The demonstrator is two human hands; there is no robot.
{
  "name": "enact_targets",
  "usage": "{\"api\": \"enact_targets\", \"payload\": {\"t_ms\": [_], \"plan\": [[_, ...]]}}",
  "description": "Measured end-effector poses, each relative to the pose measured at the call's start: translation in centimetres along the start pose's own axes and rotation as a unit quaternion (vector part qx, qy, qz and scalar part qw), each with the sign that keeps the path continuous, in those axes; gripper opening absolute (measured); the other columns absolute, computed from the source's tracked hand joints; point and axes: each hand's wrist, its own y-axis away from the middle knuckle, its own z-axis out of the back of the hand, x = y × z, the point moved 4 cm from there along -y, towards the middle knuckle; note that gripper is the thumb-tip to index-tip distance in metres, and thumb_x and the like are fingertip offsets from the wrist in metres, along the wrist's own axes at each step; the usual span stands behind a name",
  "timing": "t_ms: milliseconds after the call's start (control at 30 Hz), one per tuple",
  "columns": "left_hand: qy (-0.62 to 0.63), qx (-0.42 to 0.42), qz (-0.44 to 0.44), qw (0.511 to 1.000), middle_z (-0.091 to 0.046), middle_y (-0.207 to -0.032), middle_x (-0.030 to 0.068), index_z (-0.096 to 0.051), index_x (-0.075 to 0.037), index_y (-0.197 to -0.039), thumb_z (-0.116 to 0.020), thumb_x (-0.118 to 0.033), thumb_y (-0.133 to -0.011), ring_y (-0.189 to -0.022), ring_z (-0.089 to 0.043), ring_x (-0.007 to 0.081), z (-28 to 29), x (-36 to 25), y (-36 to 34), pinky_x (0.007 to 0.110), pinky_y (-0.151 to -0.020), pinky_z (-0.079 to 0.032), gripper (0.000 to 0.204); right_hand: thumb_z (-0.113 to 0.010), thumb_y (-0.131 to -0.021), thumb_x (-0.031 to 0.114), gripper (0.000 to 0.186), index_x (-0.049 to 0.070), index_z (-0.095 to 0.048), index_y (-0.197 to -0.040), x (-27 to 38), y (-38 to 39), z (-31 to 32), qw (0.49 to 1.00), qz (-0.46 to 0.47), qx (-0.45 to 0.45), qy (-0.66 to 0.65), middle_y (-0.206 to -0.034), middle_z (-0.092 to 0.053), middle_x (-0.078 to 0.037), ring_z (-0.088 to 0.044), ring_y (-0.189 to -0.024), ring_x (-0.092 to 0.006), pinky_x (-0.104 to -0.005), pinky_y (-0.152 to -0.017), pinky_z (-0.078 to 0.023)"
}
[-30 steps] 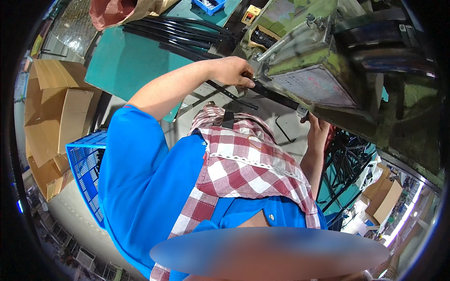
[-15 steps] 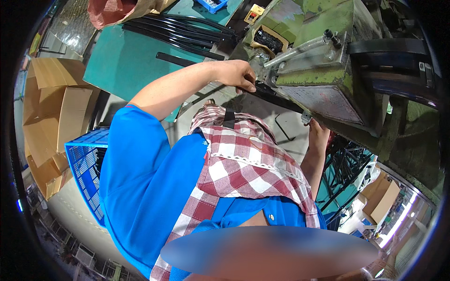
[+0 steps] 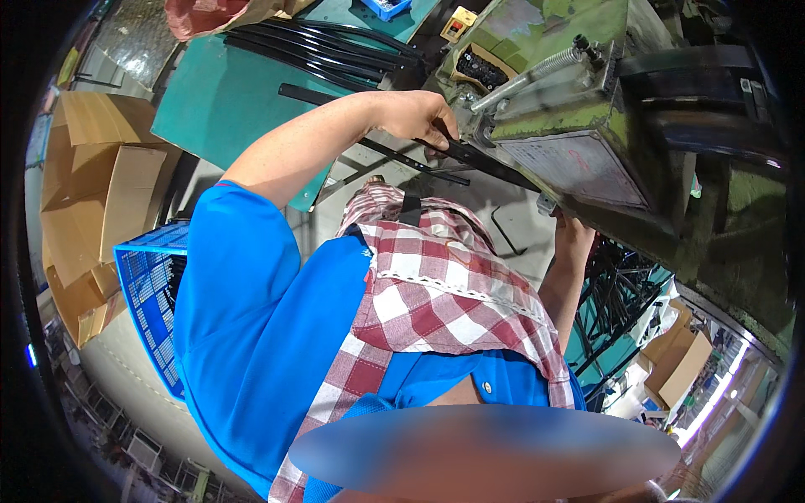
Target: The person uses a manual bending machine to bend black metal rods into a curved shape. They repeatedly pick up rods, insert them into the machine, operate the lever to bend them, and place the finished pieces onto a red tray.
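Note:
My left hand [image 3: 419, 117] pinches a flat black metal bar [image 3: 490, 162] between thumb and fingers. The bar slants down to the right along the lower edge of a green machine [image 3: 579, 126]. By a small metal block [image 3: 546, 204] at the machine's corner, my right hand [image 3: 573, 241] has its fingers bent; their tips are partly hidden, and what they hold cannot be made out. Below my left wrist shows another black bar with holes [image 3: 411, 160]. A further flat black bar [image 3: 303, 93] lies on the green table [image 3: 222, 109], running behind my left forearm.
Several long black strips [image 3: 310, 50] lie at the far end of the table. A carton of small black parts [image 3: 482, 69] sits on the machine. Left of me stand an open cardboard box [image 3: 84, 193] and a blue crate [image 3: 151, 293]. Black frames [image 3: 625, 285] are piled at the right.
My left hand has risen slightly, still pinching the bar. The bar with holes below my left wrist now shows more plainly. My right hand stays at the machine's corner, almost unmoved.

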Motion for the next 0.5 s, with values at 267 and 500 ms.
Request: {"api": "enact_targets", "payload": {"t_ms": [267,500], "plan": [[-0.008,0.003,0.056,0.998,-0.066,-0.078,0.0065,-0.063,0.002,-0.093,-0.068,-0.016,-0.085,-0.075,-0.058,0.0131,0.1,-1.2,0.3,0.030,-0.070,-0.046,0.020,-0.060,-0.088,0.002,0.021,0.003,-0.054,-0.108,-0.9,-0.1,0.1,0.995,0.021,0.035,0.093,-0.098,-0.058,-0.007,-0.057,-0.081,-0.0185,-0.0336,-0.068,-0.049],[0.026,-0.080,-0.013,0.996,-0.066,-0.075,0.0099,-0.066,0.000,-0.086,-0.075,-0.020,-0.078,-0.072,-0.061,0.0206,-0.1,2.9,-4.9,0.036,-0.068,-0.046,0.023,-0.063,-0.084,0.003,0.023,0.003,-0.054,-0.106,-2.6,-1.8,4.0,0.996,0.031,-0.073,0.038,-0.092,-0.059,-0.007,-0.057,-0.077,-0.0183,-0.0336,-0.067,-0.048]]}}
